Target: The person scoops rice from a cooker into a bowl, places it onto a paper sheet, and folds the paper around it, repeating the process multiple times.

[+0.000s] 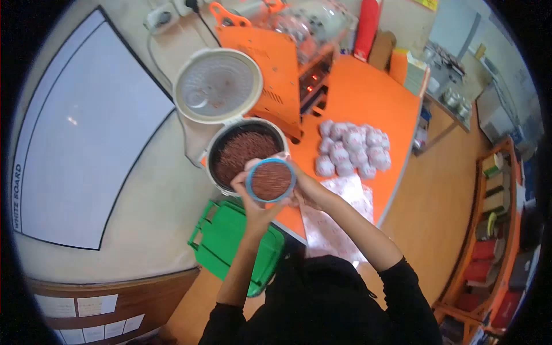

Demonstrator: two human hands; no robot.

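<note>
While "WHITE BOARD" marks a black-edged white board [69, 126], the left hand [249, 198] and right hand [298, 183] wrap their fingers around a round, blue-rimmed cup [249, 183] of reddish-brown grains [271, 180] at an open white cooker's [209, 167] near edge. The cup's mouth faces the camera, its axis roughly upright.

The blue-rimmed bowl [271, 161] is smooth plastic, its grains [271, 180] rough — the sheets [328, 224] glossy, perhaps coated paper.
</note>
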